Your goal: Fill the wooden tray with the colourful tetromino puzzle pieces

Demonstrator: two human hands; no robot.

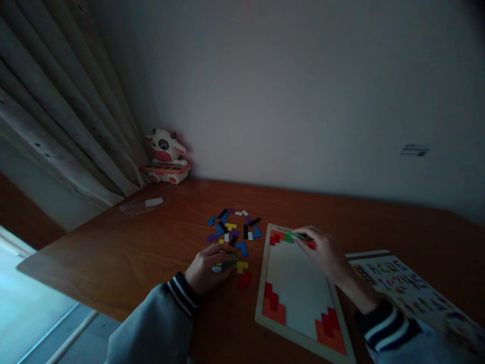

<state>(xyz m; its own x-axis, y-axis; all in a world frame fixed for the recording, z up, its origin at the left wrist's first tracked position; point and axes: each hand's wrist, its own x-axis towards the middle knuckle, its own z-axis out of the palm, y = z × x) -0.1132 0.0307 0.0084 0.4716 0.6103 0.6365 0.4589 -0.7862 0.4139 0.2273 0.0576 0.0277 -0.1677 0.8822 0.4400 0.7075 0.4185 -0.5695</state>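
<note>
A pale wooden puzzle board (303,283) lies on the table, with red and orange pieces in its near corners and red and green ones along its far edge. Over the board's far right part, my right hand (320,250) pinches a green piece (299,236). My left hand (210,267) rests low left of the board, its fingers curved over loose pieces; whether it grips any is unclear. A yellow piece (241,266) and a red piece (244,280) lie beside its fingertips. Beyond it are several blue, black, purple, white and yellow pieces (231,226).
A printed sheet (401,283) with colourful figures lies right of the board, partly under my right forearm. A cow-shaped toy keyboard (166,159) stands at the back left near the curtain. Clear plastic wrapping (138,206) lies before it on the wooden table (151,253).
</note>
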